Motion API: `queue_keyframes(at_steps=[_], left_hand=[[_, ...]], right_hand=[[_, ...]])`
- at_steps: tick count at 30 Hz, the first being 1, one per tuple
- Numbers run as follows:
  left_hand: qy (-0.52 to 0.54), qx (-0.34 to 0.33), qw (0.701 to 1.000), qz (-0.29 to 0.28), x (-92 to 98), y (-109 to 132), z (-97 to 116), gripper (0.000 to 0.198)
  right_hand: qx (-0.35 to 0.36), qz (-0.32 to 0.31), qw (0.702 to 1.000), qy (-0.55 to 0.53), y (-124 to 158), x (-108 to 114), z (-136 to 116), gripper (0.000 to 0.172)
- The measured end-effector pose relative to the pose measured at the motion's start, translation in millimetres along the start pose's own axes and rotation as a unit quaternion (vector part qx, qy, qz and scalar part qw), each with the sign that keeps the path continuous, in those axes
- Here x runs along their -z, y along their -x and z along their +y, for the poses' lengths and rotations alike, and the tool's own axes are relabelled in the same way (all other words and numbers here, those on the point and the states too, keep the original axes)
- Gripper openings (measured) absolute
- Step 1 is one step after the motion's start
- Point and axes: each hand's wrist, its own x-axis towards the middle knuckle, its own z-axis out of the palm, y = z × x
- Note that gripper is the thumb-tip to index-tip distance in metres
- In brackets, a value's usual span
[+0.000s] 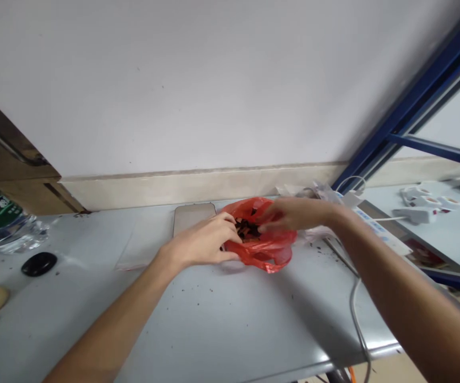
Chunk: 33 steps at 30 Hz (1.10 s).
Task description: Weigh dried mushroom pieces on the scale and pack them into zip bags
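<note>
A red plastic bag (pixel 269 254) lies open on the grey table (pixel 214 330), with small dark and brown pieces (pixel 247 229) inside it. At the bag's left rim is my left hand (pixel 209 236), its fingers apart and touching the plastic. My right hand (pixel 287 213) reaches over the right side of the bag's mouth, its fingers bent down at the pieces. Whether anything is between those fingertips is too small to tell. Behind my left hand a flat light-coloured object with rounded corners (pixel 192 215) rests near the wall.
On the left are a plastic bottle with a green label (pixel 2 218) and a black oval object (pixel 39 264). To the right stand a blue metal frame (pixel 373 143), a power strip (pixel 385 231) and white plugs (pixel 425 205). A cable (pixel 355 314) hangs over the front edge.
</note>
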Motion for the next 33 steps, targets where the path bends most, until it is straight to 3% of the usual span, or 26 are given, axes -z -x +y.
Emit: queue_keyframes(at_steps=[3, 5, 8, 11, 15, 20, 23, 27, 30, 33], left_hand=[[0.007, 0.008, 1.000, -0.006, -0.4, -2, 1, 0.027], [-0.003, 0.026, 0.999, 0.019, -2.8, -4, -2, 0.037], [-0.049, 0.056, 0.995, 0.070, -9.0, -7, -7, 0.026], [-0.045, 0.096, 0.988, 0.115, -15.0, -7, -8, 0.009], [0.042, 0.125, 0.985, 0.115, -20.8, -10, -5, 0.021], [0.017, 0.147, 0.976, 0.160, -23.9, -15, -9, 0.021], [-0.002, 0.163, 0.971, 0.176, -21.1, -14, -11, 0.025], [-0.016, 0.152, 0.975, 0.164, -17.6, -11, -10, 0.017], [-0.014, 0.148, 0.980, 0.130, -18.2, -10, -10, 0.030], [0.005, 0.142, 0.979, 0.143, -19.0, -9, -11, 0.036]], right_hand=[[-0.035, 0.054, 0.997, 0.030, -22, -4, 0, 0.022], [-0.080, 0.127, 0.988, 0.042, -32, -3, 0, 0.036], [-0.115, 0.192, 0.973, 0.057, -37, 2, 1, 0.053], [-0.066, 0.176, 0.979, 0.077, -34, 6, -1, 0.058], [-0.113, 0.188, 0.970, 0.104, -30, 2, -12, 0.028], [-0.126, 0.073, 0.984, 0.100, -38, -10, -23, 0.013], [-0.119, 0.043, 0.989, 0.082, -46, -19, -27, 0.020], [-0.121, 0.057, 0.988, 0.082, -52, -30, -31, 0.042], [-0.115, 0.066, 0.988, 0.082, -53, -35, -28, 0.036], [-0.090, 0.072, 0.990, 0.076, -51, -36, -16, 0.027]])
